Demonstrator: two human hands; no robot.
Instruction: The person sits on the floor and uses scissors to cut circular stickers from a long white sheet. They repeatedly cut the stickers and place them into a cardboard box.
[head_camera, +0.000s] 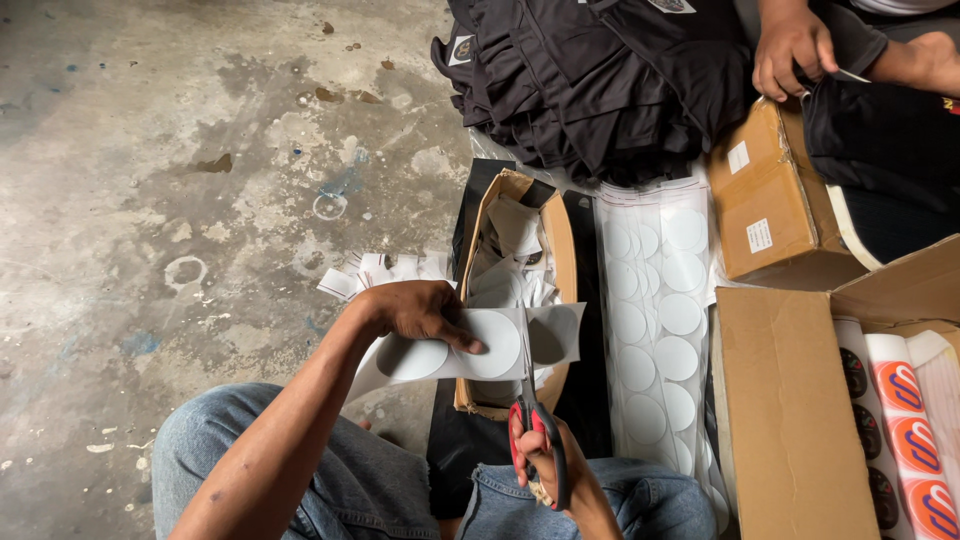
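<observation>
R hand (540, 462) closed on red scissors (535, 425), blades partway into white sticker strip (470, 348), which L hand (420, 310) pinches over the scrap box (560, 250). Box w/ offcuts already in it; beyond box, sheet of uncut round stickers (655, 300) left. Looks maybe midway.

The strip (470, 350) is white with pale grey-white circles, and the scissors (540, 440) have red handles and dark blades. The sheet (655, 300) beside the tan box (560, 250) is white with rows of the same circles, and the garments (600, 80) at the floor's (150, 150) far edge are black. The floor is mottled grey with brown and blue flecks; the jeans (350, 480) are faded blue, and the carton (790, 400) holds orange, white and blue stickers (905, 420).
</observation>
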